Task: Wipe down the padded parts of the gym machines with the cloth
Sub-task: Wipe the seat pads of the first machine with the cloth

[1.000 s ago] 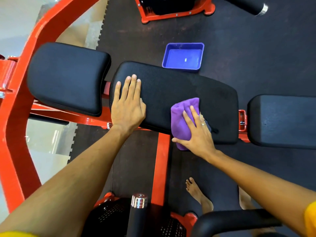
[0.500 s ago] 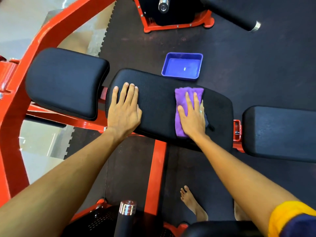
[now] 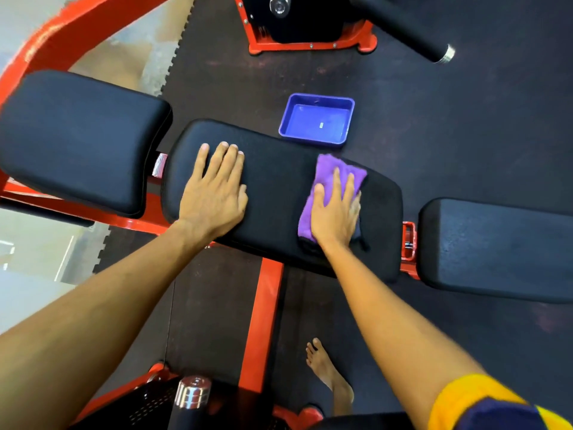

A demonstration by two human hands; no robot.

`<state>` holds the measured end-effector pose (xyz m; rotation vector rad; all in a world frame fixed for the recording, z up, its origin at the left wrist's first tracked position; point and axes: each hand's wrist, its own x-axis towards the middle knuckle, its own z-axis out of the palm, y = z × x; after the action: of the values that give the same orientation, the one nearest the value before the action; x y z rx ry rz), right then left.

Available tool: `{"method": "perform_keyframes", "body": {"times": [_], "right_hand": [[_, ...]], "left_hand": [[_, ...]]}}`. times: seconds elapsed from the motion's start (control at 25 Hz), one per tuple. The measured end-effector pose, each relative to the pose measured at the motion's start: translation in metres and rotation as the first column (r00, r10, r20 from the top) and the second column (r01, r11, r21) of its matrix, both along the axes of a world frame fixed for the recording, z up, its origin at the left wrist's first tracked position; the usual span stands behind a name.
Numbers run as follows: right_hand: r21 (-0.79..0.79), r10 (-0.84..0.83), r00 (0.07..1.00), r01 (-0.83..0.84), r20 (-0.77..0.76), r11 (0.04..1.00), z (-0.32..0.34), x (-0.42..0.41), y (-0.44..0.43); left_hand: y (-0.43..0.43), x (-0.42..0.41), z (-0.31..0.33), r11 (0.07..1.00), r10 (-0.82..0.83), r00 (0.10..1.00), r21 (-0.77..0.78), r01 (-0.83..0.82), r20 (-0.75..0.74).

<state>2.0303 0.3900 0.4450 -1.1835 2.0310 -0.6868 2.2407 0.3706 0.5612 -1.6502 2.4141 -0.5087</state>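
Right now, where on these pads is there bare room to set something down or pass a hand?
Free: on the middle pad, the stretch between the left hand and the purple cloth, and its right end beyond the cloth; also the left pad and right pad. Crowded: where the right hand presses the cloth.

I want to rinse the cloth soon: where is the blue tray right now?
In the head view the blue tray sits on the floor just past the middle pad, beyond the purple cloth under the right hand.
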Motion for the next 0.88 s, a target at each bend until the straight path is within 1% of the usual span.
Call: {"method": "perform_keyframes", "body": {"times": [0.04,0.08,0.16,0.24,0.28,0.36,0.44,0.52,0.6,0.68,0.76,0.88], "right_hand": [[0.04,-0.044,0.999,0.043,0.023,0.998,-0.002,0.004,0.019],[0.047,-0.015,1.0,0.015,0.008,0.999,0.0,0.013,0.038],[-0.003,0.151,0.987,-0.152,-0.06,0.988,0.007,0.03,0.055],[-0.064,0.265,0.961,-0.27,-0.08,0.961,0.011,0.027,0.026],[-0.068,0.304,0.949,-0.309,-0.082,0.948,0.012,0.018,0.004],[-0.068,0.353,0.929,-0.362,-0.115,0.93,0.006,-0.007,-0.032],[-0.062,0.316,0.94,-0.326,-0.132,0.943,-0.01,-0.03,-0.036],[-0.016,0.197,0.978,-0.198,-0.075,0.98,-0.019,-0.045,-0.028],[0.067,0.104,0.994,-0.103,-0.016,0.992,-0.018,-0.043,-0.03],[0.09,0.092,0.995,-0.088,-0.039,0.992,-0.005,-0.025,-0.052],[0.009,0.186,0.978,-0.186,-0.094,0.983,0.012,-0.006,-0.071],[-0.142,0.398,0.902,-0.421,-0.165,0.896,0.018,-0.014,-0.095]], "left_hand": [[-0.005,-0.009,-0.005,1.0,-0.019,1.0,0.021,0.019,0.013],[-0.01,-0.019,-0.01,0.999,-0.031,0.999,0.044,0.03,0.023],[-0.024,-0.039,-0.02,0.996,-0.027,1.0,0.085,0.027,0.002],[-0.036,-0.057,-0.029,0.99,-0.002,0.998,0.14,0.009,-0.055],[-0.04,-0.064,-0.032,0.987,0.008,0.998,0.161,0.004,-0.07],[-0.044,-0.07,-0.04,0.987,0.014,0.998,0.161,-0.005,-0.058],[-0.041,-0.071,-0.045,0.991,0.019,1.0,0.134,-0.016,-0.02],[-0.041,-0.073,-0.045,0.992,0.029,1.0,0.125,-0.029,0.004],[-0.041,-0.074,-0.044,0.992,0.041,0.999,0.12,-0.042,0.013],[-0.042,-0.075,-0.045,0.992,0.047,0.999,0.113,-0.048,0.013],[-0.04,-0.076,-0.045,0.991,0.05,0.999,0.126,-0.051,0.011],[-0.042,-0.077,-0.043,0.991,0.053,0.999,0.125,-0.054,0.013]]}}
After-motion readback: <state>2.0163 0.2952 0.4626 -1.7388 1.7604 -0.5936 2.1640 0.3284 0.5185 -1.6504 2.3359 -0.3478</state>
